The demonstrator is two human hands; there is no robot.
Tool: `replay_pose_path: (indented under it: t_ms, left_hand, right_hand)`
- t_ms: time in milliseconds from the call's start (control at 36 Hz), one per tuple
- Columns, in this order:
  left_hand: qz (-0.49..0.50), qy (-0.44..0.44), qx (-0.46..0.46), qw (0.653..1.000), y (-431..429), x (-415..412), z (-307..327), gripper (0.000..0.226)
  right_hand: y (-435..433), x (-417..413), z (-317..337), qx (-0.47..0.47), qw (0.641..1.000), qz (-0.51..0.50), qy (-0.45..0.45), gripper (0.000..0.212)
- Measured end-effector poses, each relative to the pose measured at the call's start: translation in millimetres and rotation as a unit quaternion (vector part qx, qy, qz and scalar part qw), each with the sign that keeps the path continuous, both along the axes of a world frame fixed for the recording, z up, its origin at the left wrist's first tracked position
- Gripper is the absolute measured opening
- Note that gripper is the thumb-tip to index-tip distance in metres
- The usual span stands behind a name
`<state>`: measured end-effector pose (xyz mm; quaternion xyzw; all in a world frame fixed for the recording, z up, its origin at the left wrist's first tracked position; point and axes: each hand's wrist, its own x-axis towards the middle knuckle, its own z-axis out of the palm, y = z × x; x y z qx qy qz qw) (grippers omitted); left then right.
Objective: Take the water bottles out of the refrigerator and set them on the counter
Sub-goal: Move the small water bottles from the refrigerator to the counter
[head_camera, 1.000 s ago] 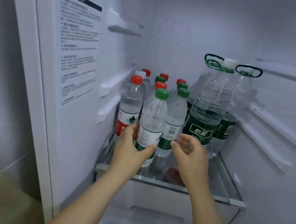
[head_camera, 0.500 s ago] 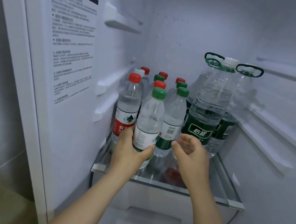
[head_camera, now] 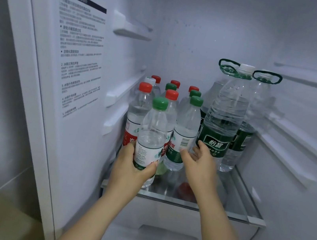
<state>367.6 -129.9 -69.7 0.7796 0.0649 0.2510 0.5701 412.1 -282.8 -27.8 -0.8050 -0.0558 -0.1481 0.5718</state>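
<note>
Pulled forward from the cluster, the green-capped bottle [head_camera: 152, 131] is now near the front of the glass shelf [head_camera: 211, 211], left hand [head_camera: 131, 169] wrapped round it; right hand [head_camera: 200, 165], fingers loosely spread, touches the next bottle [head_camera: 185, 136].

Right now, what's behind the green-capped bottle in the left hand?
Directly behind the green-capped bottle the left hand grips stands a red-capped bottle, mostly covered. Farther back only a green cap and a red cap show; those bottles' bodies are hidden.
</note>
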Motion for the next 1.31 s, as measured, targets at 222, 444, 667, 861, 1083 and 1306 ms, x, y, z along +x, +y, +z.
replay_pose_path:
  t_ms: [222,444,667,861,1083,1306]
  left_hand:
    - [0.000,0.008,0.006,1.000,0.0,0.4,-0.5,0.062]
    - [0.002,0.014,0.001,1.000,0.2,0.3,-0.7,0.063]
    - [0.006,0.024,0.000,1.000,-1.3,-1.1,1.2,0.063]
    - [0.012,0.024,-0.009,1.000,-3.2,-2.8,3.6,0.065]
    - [0.010,0.025,-0.004,1.000,-3.2,-4.2,5.1,0.063]
    - [0.005,0.031,-0.012,0.999,-4.4,-7.0,8.3,0.051]
  right_hand:
    - [6.7,16.2,-15.3,-0.042,0.999,0.009,0.007,0.045]
    - [12.7,24.3,-18.3,-0.058,0.998,-0.014,0.011,0.043]
    - [14.5,30.5,-16.9,-0.068,0.996,-0.061,0.006,0.040]
    - [15.3,19.4,-14.8,-0.089,0.989,-0.118,-0.001,0.050]
    - [6.5,-4.0,-28.2,-0.083,0.989,-0.119,-0.021,0.063]
    - [-1.2,-4.3,-21.4,-0.010,1.000,0.016,0.002,0.064]
